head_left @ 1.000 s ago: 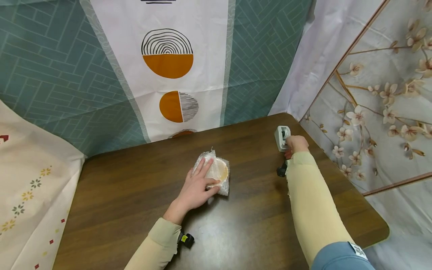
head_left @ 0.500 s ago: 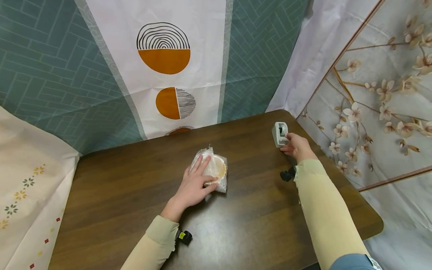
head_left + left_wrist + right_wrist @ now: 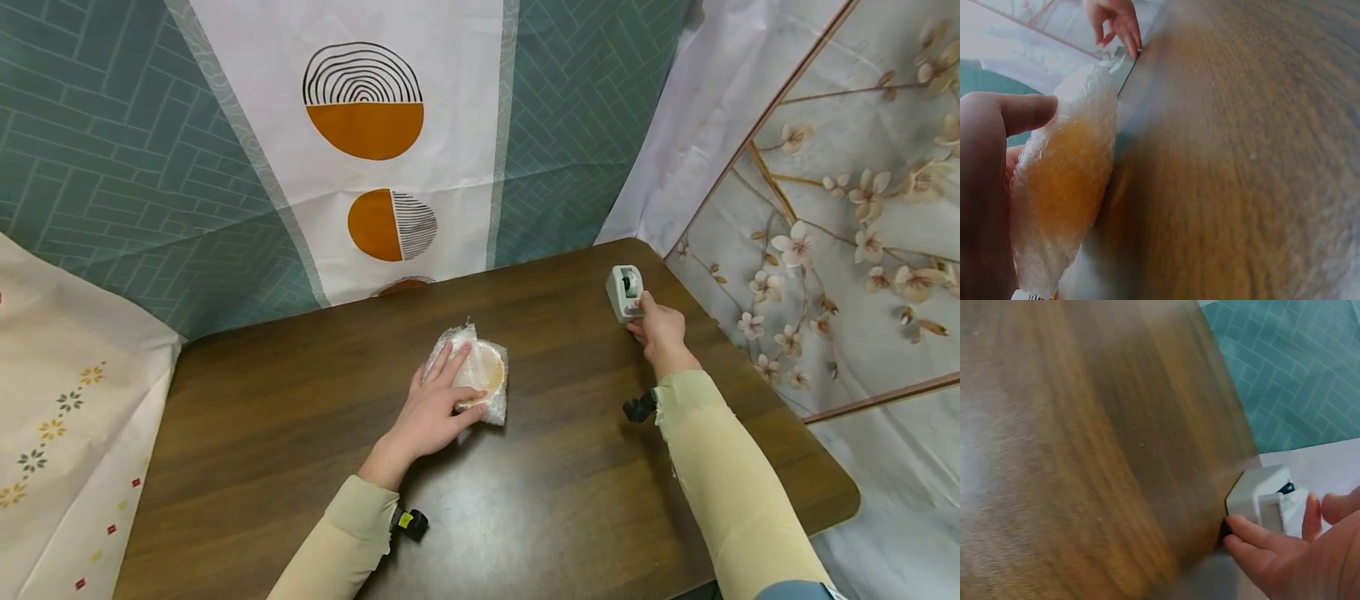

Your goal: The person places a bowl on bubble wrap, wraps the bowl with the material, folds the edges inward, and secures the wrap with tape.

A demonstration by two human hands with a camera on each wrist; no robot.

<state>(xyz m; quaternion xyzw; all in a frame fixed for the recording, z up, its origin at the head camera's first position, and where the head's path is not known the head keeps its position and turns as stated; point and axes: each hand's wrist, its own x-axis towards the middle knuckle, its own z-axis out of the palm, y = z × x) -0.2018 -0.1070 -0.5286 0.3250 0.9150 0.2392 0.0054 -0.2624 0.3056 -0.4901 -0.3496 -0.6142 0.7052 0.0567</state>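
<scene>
A bubble-wrapped parcel (image 3: pixel 493 408) lies on the table, with a round, orange-yellow-edged thing showing through the wrap. My left hand (image 3: pixel 429 417) rests on top of it with spread, mostly straight fingers. In the left wrist view the thumb lies along the edge of the bubble wrap (image 3: pixel 1063 187). Near the table's far right corner stands a pale grey tape dispenser (image 3: pixel 618 290). My right hand (image 3: pixel 664 332) holds its front end. In the right wrist view two fingers touch the dispenser's base (image 3: pixel 1244 497), while thumb and index finger are close together at its front. Any strip of tape there is too faint to see.
The brown wooden table (image 3: pixel 300 417) has its far edge against a green and white patterned cloth (image 3: pixel 420 75). A flowered cloth (image 3: pixel 825 250) hangs along the right side, and a cream cloth (image 3: pixel 67 417) hangs at the left.
My right hand has drawn back from over the dispenser to its front end, leaving more of the dispenser in view. The left hand and the parcel stay in place.
</scene>
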